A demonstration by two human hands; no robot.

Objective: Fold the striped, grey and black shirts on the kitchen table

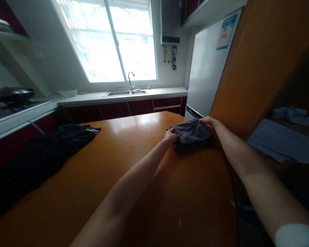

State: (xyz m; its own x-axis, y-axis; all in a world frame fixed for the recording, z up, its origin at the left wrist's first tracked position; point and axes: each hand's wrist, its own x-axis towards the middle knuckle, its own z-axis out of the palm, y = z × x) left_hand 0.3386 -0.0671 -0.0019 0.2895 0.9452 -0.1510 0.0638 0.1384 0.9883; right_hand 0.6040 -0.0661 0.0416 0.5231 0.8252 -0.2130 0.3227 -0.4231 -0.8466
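At the far right of the wooden table (134, 147), a folded dark purple-grey cloth garment (192, 132) rests on a folded black-and-white patterned cloth (193, 147). My left hand (171, 135) grips the garment's left edge, thumb on top. On its far right corner, my right hand (208, 121) has its fingers closed on the fabric. Both arms reach forward over the table. The undersides of the fingers are hidden by cloth.
A dark garment (41, 154) is spread along the table's left side. Beyond are a counter with a sink (118, 93), a fridge (208, 61) and a wok (11, 94) on the stove. Blue-grey cloth (285, 140) lies at the right, past the table's curved edge.
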